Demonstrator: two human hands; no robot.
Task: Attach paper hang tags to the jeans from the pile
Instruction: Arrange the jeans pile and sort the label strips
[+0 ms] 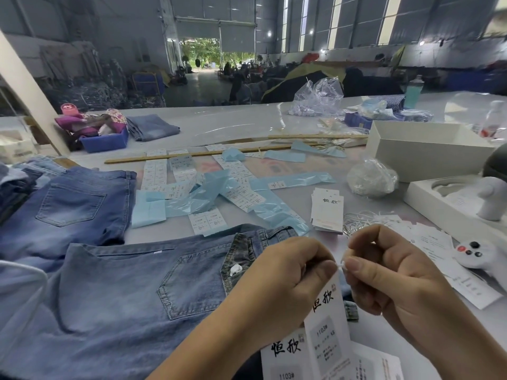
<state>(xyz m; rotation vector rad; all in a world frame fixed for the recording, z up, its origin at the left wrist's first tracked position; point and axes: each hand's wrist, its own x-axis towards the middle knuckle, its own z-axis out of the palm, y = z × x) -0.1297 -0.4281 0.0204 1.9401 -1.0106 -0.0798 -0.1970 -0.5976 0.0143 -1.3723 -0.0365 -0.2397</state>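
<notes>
Head view: both hands meet just right of the jeans [131,292] that lie flat on the counter [233,124], back pocket up. The left hand [288,272] has its fingers curled, its grip pinching the top of a hang tag [326,319] that hangs down from it, black characters and "1103#" printed on it. The right hand [389,272] pinches a small white string end [342,266] between thumb and forefinger, touching the left fingertips. More tags [285,355] lie below the held tag. A second pair of jeans [68,204] lies beyond the near jeans, to the left. A tag stack [327,209] stands beyond the hands, right of the jeans. Label sheets [208,220] and blue backing strips [197,196] are scattered beyond the jeans. A white controller [477,255] rests right of the right hand.
</notes>
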